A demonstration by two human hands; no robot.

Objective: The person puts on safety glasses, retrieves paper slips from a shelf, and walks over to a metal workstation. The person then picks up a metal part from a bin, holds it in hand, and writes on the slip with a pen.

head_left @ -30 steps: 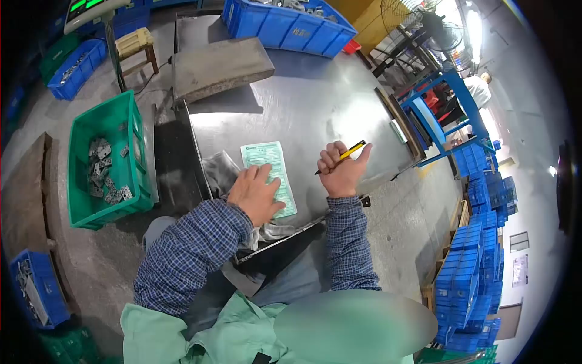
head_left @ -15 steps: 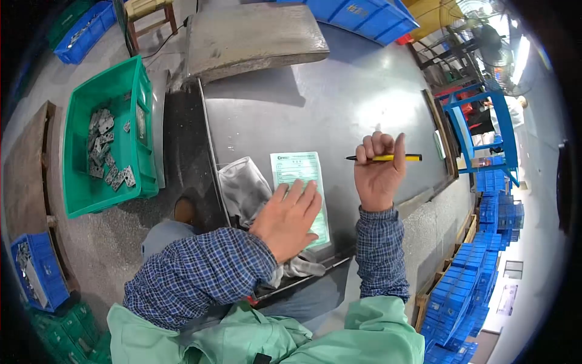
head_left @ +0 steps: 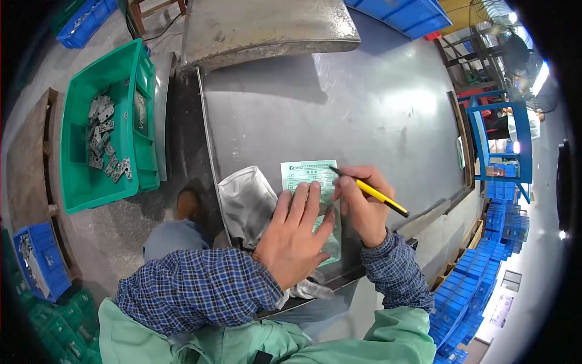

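A pale green printed form (head_left: 308, 174) lies on the grey metal table top near its front edge. My left hand (head_left: 295, 238) rests flat on the form with its fingers stretched out, covering much of the lower part. In my right hand (head_left: 365, 208) a yellow and black marker pen (head_left: 381, 195) is gripped between thumb and fingers. Its dark tip is at the form's upper right edge; whether it touches the paper I cannot tell. A greyish-white cloth glove (head_left: 247, 197) lies left of the form, partly behind my left hand.
Left of the table stands a green crate (head_left: 71, 155) with several flat metal parts (head_left: 100, 134). A worn metal slab (head_left: 270, 27) sits on the table's far side beside a blue crate (head_left: 403, 17). Blue stacked crates (head_left: 464, 285) and a blue frame (head_left: 522, 142) are at right.
My right hand has come down to the form from its right, and the pen is now tilted with its tip by the paper. My left hand stays on the form; the view has shifted slightly.
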